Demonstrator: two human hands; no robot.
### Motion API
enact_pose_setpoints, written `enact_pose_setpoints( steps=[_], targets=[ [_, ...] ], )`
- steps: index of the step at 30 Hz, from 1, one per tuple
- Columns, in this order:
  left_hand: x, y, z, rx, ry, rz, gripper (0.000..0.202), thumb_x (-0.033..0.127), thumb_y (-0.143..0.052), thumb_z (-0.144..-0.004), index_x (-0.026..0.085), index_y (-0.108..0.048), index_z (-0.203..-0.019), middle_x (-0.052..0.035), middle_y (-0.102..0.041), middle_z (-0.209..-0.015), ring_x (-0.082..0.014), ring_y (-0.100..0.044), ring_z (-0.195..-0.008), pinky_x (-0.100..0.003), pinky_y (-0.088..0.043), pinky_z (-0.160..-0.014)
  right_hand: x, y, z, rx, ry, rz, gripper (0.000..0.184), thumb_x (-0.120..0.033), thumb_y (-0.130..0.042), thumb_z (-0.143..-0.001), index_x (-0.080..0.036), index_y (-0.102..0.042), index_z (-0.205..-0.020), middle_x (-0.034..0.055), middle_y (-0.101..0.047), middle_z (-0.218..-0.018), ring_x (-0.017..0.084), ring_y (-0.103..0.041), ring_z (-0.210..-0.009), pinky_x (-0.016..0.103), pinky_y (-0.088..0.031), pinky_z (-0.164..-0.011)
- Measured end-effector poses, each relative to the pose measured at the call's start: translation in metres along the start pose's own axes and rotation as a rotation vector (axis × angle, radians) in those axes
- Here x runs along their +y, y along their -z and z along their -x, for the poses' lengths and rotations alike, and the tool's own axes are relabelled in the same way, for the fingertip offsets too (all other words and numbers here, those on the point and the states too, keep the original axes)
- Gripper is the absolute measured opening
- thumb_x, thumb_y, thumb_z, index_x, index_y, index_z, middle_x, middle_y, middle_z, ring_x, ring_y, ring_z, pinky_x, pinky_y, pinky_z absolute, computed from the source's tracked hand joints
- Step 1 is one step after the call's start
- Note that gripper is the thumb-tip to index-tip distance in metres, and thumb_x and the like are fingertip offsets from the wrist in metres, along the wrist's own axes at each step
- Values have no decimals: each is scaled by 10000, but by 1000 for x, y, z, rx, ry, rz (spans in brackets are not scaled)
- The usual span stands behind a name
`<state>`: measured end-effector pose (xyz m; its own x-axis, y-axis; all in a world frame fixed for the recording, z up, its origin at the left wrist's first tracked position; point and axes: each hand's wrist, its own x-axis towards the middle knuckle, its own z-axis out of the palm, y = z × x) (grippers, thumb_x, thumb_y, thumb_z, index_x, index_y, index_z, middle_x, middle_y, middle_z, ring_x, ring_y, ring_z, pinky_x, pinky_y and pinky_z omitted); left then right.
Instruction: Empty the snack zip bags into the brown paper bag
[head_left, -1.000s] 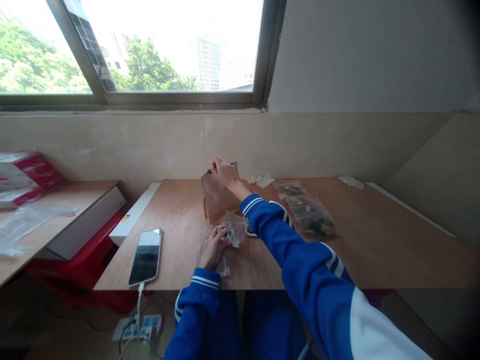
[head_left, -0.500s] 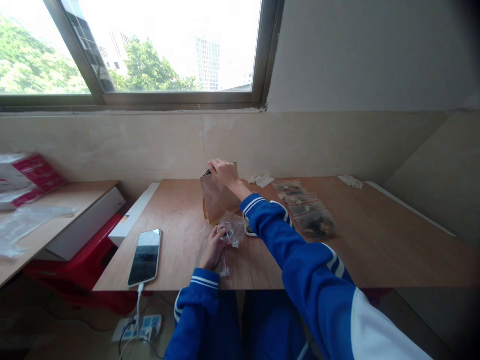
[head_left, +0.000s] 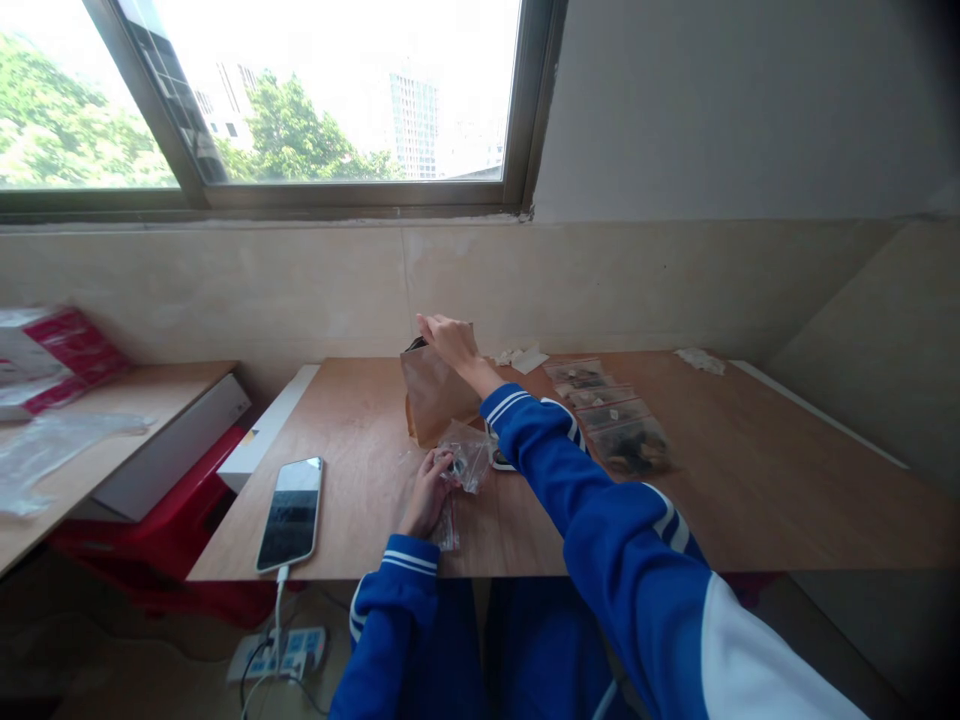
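1. Fingers (head_left: 441, 463) of the left hand (head_left: 426, 497) curl narrowly around a small clear zip bag (head_left: 471, 464), which holds something dark. A strip of clear plastic (head_left: 448, 530) lies on the table just below that hand.
2. Blue tracksuit sleeves with white stripes cover both arms. Below the table's near edge, a power strip (head_left: 277, 652) sits on the floor, with a white charging cable (head_left: 278, 600) rising from it.
3. A smartphone (head_left: 291, 514) lies face up on the wooden table (head_left: 360, 480), left of the left hand, with the cable plugged into its near end.
4. Fingers (head_left: 442, 332) of the right hand (head_left: 451, 342) bend over the top edge of an upright brown paper bag (head_left: 436, 398), reaching its mouth. Something dark shows at the opening. The bag stands just beyond the small zip bag.
5. To the right, a row of clear zip bags (head_left: 609, 420) with dark contents lies overlapping on the table.
6. Crumpled white tissue (head_left: 523, 358) sits at the far edge, with another piece (head_left: 700, 361) further right.
7. On the left, a lower side table (head_left: 180, 385) carries a red-and-white box (head_left: 52, 360) and a clear plastic sheet (head_left: 56, 436). A red stool (head_left: 154, 530) shows beneath.
8. Beyond, a tiled wall (head_left: 225, 290) rises to a window (head_left: 315, 100) showing trees and a tower block.
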<state>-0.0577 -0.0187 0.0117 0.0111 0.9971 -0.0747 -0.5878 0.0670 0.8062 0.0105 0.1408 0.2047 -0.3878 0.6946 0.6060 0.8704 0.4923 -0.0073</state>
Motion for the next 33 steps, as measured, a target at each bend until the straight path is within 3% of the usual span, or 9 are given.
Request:
enact_pose_setpoints(
  steps=[11, 17, 22, 27, 33],
  targets=[
    [0, 0, -2, -5, 10, -7, 222, 322, -732, -745, 187, -648, -901, -31, -605, -944, -151, -594, -817, -263, -503, -684, 1, 4, -10, 21, -1, 8, 567, -439, -174, -1055, -176, -671, -983, 132, -742, -930, 208, -692, -855, 252, -341, -614],
    [-4, 3, -4, -2, 3, 38, 208, 309, -746, -742, 192, -652, -886, -17, -582, -908, -132, -580, -774, -252, -506, -655, -8, 10, -17, -33, -24, -19, 541, -451, -232, -1045, -173, -686, -947, 147, -740, -889, 228, -690, -803, 270, -375, -615],
    [-3, 2, -3, -18, 8, 47, 207, 309, -740, -753, 193, -655, -902, -17, -590, -918, -133, -585, -773, -254, -509, -651, -17, 7, -21, 97, -41, -167, 510, -416, -204, -1053, -168, -636, -946, 123, -705, -930, 216, -662, -850, 266, -405, -663],
    [3, -3, 1, -4, 7, 46, 203, 301, -753, -737, 183, -655, -869, -12, -583, -916, -128, -577, -784, -248, -508, -658, -19, -5, -29, 248, -51, -303, 368, -376, -247, -1046, -154, -541, -1059, 125, -613, -1048, 221, -566, -1030, 332, -424, -905],
    [5, -4, 1, 5, 15, 28, 217, 312, -751, -729, 181, -649, -870, -23, -588, -921, -136, -581, -768, -264, -510, -665, -13, -9, -14, 90, -70, -211, 304, -278, -283, -1028, -113, -528, -1101, 161, -555, -1149, 243, -521, -1084, 368, -397, -952]
  ],
)
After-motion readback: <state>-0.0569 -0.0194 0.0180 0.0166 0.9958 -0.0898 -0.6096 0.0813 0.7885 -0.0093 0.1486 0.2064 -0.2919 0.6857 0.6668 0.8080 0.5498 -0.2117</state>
